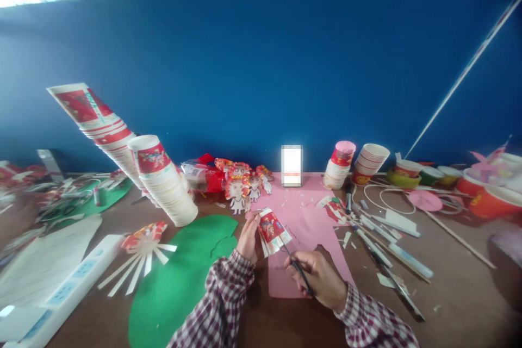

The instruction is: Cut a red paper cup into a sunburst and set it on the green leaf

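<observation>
My left hand (248, 238) pinches the left edge of a red and white printed paper piece (272, 229), which is held up over the pink mat (314, 228). Fingers of my right hand (316, 274) are wrapped round dark-handled scissors (299, 268); their tip meets the lower edge of the paper piece. Behind my left hand stand several cut-out paper figures (240, 185) with red and orange tops. To the left, a cut paper piece with white strips fanned out (145, 247) lies by the green sheet (179, 277).
Tall stacks of paper cups (163, 179) lean at the left; shorter cup stacks (371, 160) stand back right. Pens and brushes (381, 255) lie right of the mat. A white power strip (77, 285) is at the left. Behind rises a blue panel (253, 65).
</observation>
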A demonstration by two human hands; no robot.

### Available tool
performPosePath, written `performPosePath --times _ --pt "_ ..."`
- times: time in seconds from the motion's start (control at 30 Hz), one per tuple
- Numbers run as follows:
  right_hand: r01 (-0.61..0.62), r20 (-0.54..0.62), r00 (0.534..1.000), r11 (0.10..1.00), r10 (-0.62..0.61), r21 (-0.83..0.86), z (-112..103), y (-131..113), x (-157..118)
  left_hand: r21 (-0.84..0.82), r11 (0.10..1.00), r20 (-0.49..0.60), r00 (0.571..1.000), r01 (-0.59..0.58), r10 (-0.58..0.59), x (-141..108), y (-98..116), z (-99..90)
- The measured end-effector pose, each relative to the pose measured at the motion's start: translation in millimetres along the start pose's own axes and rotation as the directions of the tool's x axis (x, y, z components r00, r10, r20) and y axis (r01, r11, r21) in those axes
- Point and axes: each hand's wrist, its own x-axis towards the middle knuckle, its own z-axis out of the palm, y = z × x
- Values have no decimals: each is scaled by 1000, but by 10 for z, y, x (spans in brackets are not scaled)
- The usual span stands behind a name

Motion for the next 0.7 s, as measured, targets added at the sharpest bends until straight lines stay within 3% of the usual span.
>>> performPosePath --times 0.27,0.7 --pt "-74 4 997 994 74 76 32 -38 4 11 1000 6 1000 -8 8 -17 4 10" --pt "20 -16 1000 999 -19 34 -16 -5 12 130 989 65 996 -71 63 -13 -71 -28"
